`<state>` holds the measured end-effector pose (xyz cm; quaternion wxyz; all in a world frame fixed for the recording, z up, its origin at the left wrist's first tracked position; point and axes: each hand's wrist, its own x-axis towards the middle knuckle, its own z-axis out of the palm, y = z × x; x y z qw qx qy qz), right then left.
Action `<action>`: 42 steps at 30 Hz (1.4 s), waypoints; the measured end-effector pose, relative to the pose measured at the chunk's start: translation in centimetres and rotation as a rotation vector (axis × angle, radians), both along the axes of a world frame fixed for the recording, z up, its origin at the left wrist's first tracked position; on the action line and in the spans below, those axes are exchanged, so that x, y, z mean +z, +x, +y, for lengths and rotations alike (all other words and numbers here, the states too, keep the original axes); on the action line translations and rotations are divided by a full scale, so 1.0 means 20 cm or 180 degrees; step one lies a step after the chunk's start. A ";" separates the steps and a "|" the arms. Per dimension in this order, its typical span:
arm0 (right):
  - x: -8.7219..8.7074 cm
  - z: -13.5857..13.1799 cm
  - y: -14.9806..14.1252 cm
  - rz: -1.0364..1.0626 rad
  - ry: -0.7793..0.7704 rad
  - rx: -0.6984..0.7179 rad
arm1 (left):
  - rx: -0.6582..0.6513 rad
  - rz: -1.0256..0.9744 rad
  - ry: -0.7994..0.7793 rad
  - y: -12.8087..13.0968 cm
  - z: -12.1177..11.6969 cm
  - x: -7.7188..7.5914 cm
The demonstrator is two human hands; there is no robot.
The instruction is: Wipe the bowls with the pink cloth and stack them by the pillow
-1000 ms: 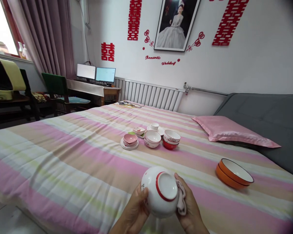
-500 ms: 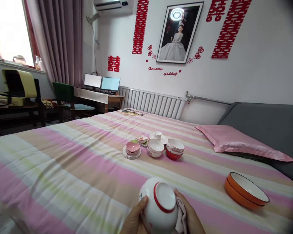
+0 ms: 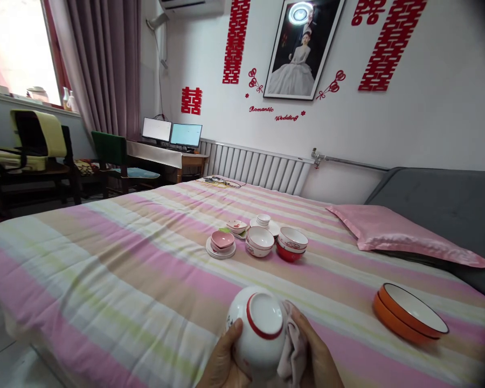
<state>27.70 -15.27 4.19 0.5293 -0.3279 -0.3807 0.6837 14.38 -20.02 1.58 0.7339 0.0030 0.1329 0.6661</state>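
A white bowl with a red ring round its foot is held tilted above the bed, its underside facing up. My left hand grips its left side, with the thumb on the outer wall. On the right side, my right hand is closed on a greyish-pink cloth that lies against the bowl's wall. The fingertips of both hands are partly hidden behind the bowl and the cloth.
On the striped bedspread ahead stand a pink bowl on stacked saucers, white patterned bowls, a red bowl under another bowl, and small dishes. Orange oval dishes sit at right, near a pink pillow.
The bowl has turned slightly and shifted a little up and left in view. More of the cloth now shows, bunched between my right hand and the bowl. The camera view has shifted slightly.
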 end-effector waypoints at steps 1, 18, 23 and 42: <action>0.02 -0.01 0.00 0.0035 -0.0086 0.0000 | 0.0033 0.0012 -0.0027 0.00 0.00 0.00; 0.00 -0.04 -0.01 -0.0602 0.0319 0.0552 | 0.0528 0.0085 -0.0382 -0.05 0.01 0.10; 0.06 -0.04 -0.01 -0.0427 -0.0055 0.0706 | 0.0573 0.0156 -0.0455 -0.05 0.01 0.11; 0.12 -0.02 0.13 -0.1854 0.0065 -0.0120 | 0.0577 0.0189 -0.0389 -0.06 0.02 0.06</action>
